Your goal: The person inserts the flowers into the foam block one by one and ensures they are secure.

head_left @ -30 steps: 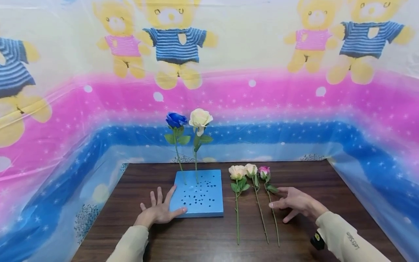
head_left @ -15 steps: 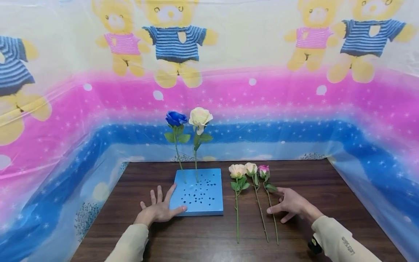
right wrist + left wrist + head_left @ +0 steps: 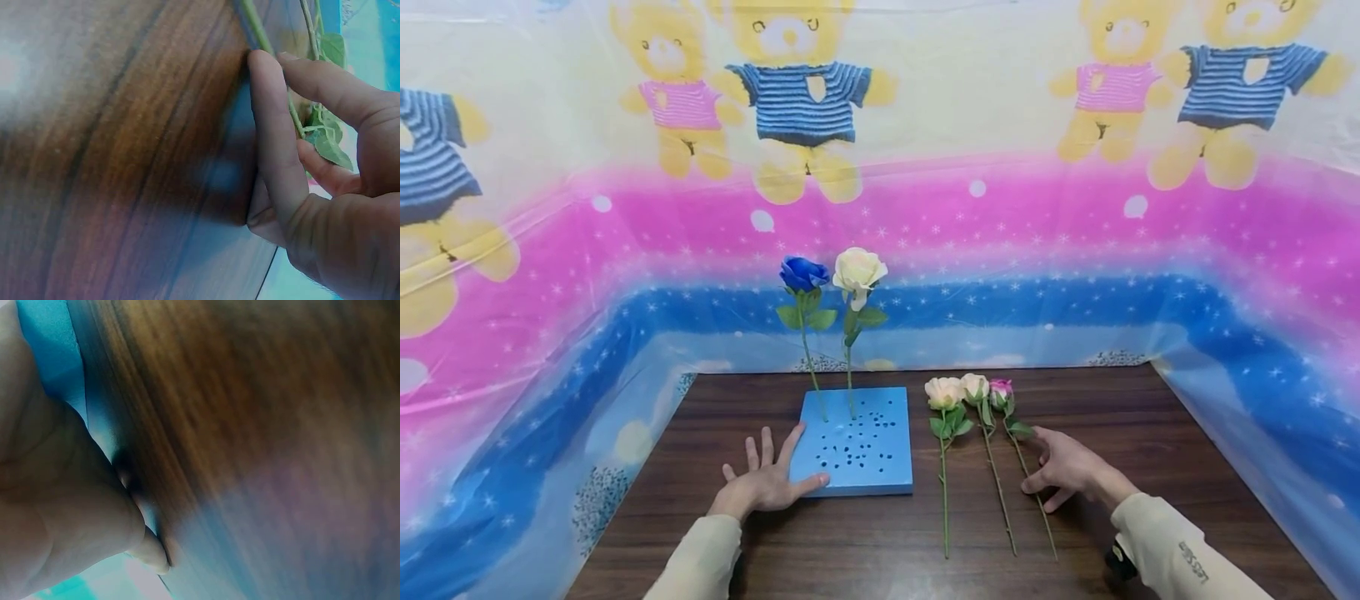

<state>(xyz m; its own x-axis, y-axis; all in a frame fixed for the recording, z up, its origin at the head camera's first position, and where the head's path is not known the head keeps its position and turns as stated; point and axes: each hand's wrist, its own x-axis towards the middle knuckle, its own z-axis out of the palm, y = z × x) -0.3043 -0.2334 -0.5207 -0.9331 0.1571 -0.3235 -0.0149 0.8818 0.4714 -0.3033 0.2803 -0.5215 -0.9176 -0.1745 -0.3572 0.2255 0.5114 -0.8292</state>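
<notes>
My left hand rests with spread fingers against the left side of a light blue block dotted with small holes. A blue rose and a white rose stand upright in the block's back left part. On the table to the right, my right hand pinches the stem of a pink rose between thumb and fingers. In the right wrist view the green stem passes between the thumb and a fingertip. The left wrist view has the palm beside the block's blue edge.
A peach rose and a cream rose lie left of the pink one, stems toward the front. The brown wooden table ends at a printed bear curtain behind and at the sides.
My right thumb and fingers have closed on the pink rose's stem. Its lower end has swung to the right, and its bloom has shifted slightly left. My left hand stays put.
</notes>
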